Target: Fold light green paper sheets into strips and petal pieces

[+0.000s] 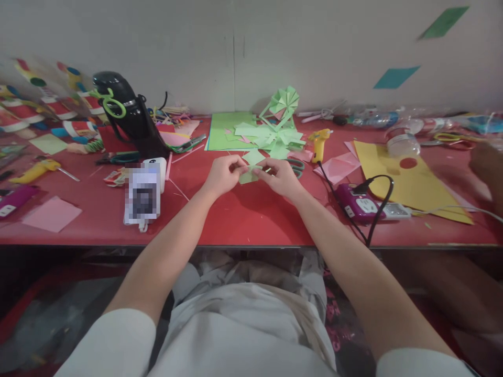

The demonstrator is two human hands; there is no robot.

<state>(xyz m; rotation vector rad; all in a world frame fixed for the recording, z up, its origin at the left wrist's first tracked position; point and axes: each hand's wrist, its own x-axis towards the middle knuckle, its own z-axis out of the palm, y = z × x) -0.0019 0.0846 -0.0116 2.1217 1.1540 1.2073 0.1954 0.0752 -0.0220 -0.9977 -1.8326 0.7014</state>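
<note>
Left, on the red worktop [243,222]: a black bottle [137,123] with a phone [142,201] in front, its screen obscured. Your left hand [226,175] is closed in a pinch on the left side of a light-green paper piece [248,178]. The piece lies between your hands, mid-worktop; contact with the surface unclear. Your right hand [281,177] pinches its right side. Behind: a pleated green flower [290,98]. Rightward: scissors [297,167] just beside that hand, yellow glue gun [320,144], purple socket box [356,209].
</note>
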